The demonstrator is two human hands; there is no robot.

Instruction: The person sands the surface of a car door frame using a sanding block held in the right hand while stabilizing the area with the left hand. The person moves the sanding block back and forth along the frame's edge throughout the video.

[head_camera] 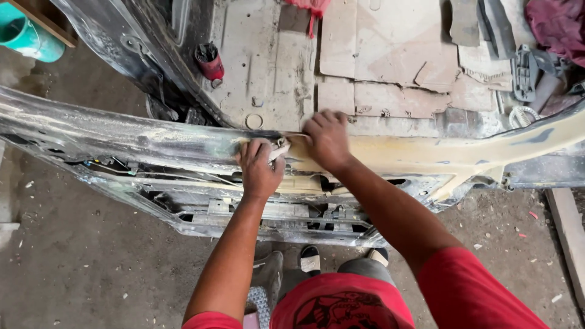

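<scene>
— What are the hands doing on that panel?

— The left hand [259, 167] is closing its fingers around a small pale piece [279, 150] — sandpaper or a scrap, too small to tell — and pressing it against the top edge of the car door [122, 143]; the right hand [326, 139] is lying just beside it, palm down, fingers curled on the same edge, and whether it is gripping anything cannot be told.

— And the door itself?

— It is lying across the view in front of the person, its inner frame [280, 213] facing them; the stretch under the right hand is showing yellowish filler [426, 152], the stretch to the left is looking dark and scuffed.

— What is sitting around it?

— Beyond the door a dusty vehicle floor [268, 73] is carrying flattened cardboard [390, 55] and a small red container [209, 61]; a teal bucket [27, 33] is standing at the upper left; below, the person's sandalled feet [310, 259] are resting on the dirty concrete ground [79, 268].
</scene>
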